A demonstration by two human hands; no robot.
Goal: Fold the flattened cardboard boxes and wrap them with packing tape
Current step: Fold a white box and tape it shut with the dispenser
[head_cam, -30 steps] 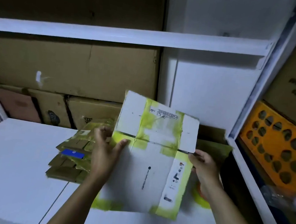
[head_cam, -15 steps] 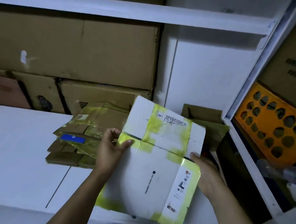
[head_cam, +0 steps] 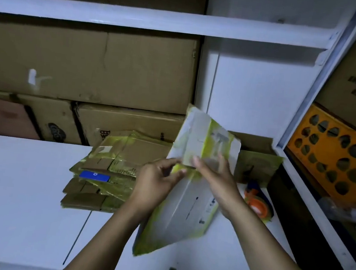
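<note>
A white flattened box [head_cam: 177,211], edged in yellow-green tape, was held tilted above the white table [head_cam: 23,195] at centre frame; its upper flap was bent along the crease. The left hand [head_cam: 156,183] pinched the box's left edge at that crease, thumb in front and fingers curled behind; the right hand [head_cam: 216,180] lay against the flap with fairly straight fingers, blurred. A stack of flattened brown boxes [head_cam: 107,171] lay left of centre; an orange tape roll [head_cam: 255,204] sat on the table just right of the hands; an orange crate [head_cam: 335,155] stood at right.
</note>
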